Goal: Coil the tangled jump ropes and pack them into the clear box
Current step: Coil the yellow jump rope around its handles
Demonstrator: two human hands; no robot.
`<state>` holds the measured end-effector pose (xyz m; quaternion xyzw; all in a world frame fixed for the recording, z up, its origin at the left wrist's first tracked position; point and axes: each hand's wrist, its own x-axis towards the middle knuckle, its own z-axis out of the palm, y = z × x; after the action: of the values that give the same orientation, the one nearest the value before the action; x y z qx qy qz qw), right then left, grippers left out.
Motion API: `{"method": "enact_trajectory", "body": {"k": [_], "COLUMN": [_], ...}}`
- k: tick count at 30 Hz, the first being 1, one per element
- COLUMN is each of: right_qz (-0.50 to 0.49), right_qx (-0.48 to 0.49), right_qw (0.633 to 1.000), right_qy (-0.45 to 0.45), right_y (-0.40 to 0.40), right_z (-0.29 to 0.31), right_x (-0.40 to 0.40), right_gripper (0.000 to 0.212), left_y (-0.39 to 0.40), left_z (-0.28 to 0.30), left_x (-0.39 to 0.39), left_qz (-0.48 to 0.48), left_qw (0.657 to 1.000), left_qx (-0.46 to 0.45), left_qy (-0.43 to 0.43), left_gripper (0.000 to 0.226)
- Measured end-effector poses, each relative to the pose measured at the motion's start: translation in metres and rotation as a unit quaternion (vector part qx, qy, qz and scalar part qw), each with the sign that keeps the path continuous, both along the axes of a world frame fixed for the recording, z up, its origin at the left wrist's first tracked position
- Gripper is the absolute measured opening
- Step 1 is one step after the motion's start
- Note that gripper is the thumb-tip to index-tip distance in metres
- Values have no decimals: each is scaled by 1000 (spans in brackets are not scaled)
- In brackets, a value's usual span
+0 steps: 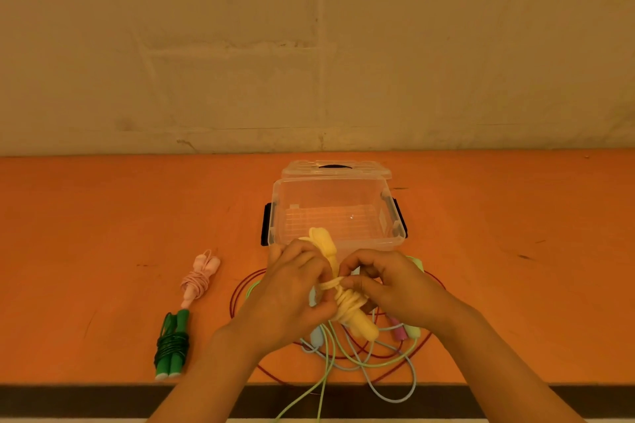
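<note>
Centrally, just in front of the clear box (338,213), a yellow jump rope (347,302) is held above the orange bench (103,216). Its bundle is gripped by the curled left hand (292,288), while a cord is pinched by the right hand (388,285). Beneath them, loose ropes (343,354) lie tangled. Further left, a pink coiled rope (197,280) and a green coiled rope (171,343) lie end to end.

Both forearms reach in from the near edge and meet just in front of the clear box (338,213). The left hand (292,288) curls round the yellow rope bundle (347,302); the right hand (388,282) pinches a strand between thumb and bent fingers.
</note>
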<state>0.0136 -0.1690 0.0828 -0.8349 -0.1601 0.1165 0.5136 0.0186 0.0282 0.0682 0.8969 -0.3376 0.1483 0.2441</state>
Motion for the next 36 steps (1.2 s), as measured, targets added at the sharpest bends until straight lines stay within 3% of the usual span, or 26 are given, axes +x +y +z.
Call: {"method": "enact_trajectory", "body": {"k": [7,17,22,30,36], "right_qz": [22,-33,-40,-41,-33], "right_qx": [-40,4,34,146,135], "right_qw": [998,999,999,987,990], "right_qy": [-53,6,12,47,18], "right_y": [0,6,9,6,3], "right_z": [5,0,4,10,10], "right_x": [-3,-4,-5,-4,1], "right_gripper": [10,12,16,5,10], "left_y": [-3,7,9,7,4], "left_z": [2,9,13,16,16], "left_x": [-1,0,-2,-3,-3], "left_qz": [35,-30,-30,-4,-22], "left_qw": [999,998,998,999,988], "left_qx": [4,3,-5,-38,-65], "left_qy": [-13,57,49,-33,-141], "left_gripper": [14,9,14,29,20]}}
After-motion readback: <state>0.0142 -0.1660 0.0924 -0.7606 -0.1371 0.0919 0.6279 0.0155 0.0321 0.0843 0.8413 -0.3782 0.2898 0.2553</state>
